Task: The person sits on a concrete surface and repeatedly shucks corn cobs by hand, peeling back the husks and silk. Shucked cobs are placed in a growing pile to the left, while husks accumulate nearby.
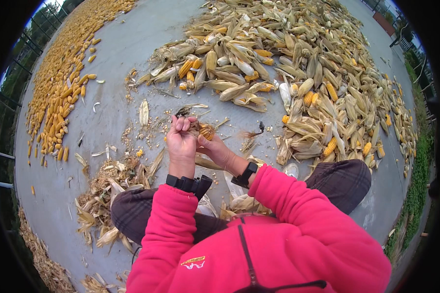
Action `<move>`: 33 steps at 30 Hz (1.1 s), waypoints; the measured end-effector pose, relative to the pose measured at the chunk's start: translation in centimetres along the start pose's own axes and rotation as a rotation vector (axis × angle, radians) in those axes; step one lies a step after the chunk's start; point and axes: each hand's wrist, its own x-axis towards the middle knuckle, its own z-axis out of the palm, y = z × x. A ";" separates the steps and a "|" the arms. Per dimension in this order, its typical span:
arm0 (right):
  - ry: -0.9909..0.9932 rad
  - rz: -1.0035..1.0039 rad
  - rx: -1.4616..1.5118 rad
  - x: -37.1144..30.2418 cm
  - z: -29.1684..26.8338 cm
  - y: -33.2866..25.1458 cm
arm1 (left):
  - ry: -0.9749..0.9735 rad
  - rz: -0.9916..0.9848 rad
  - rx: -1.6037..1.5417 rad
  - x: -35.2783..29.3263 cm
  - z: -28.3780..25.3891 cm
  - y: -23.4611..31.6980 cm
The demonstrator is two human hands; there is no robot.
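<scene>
In the head view, the cob [207, 131] lay between the hands, its long axis seemingly sideways, though partly hidden. Left of the cob, the left hand [181, 138] curled tightly over brown silk [194, 129]; the right hand [219, 151], nearer its kernels, pinched it from the near side.

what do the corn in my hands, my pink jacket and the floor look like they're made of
Corn ear: dry-looking plant matter; orange kernels, with brownish fibres beside them, perhaps silk or husk. Pink jacket: probably fleece; matte, soft-looking, thick rounded folds. Floor: likely concrete; flat, dull grey.
</scene>
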 end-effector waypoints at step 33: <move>0.473 0.695 -0.110 -8.2 -21.0 -0.8 | -0.871 -0.150 2.074 -10.0 -9.5 -6.3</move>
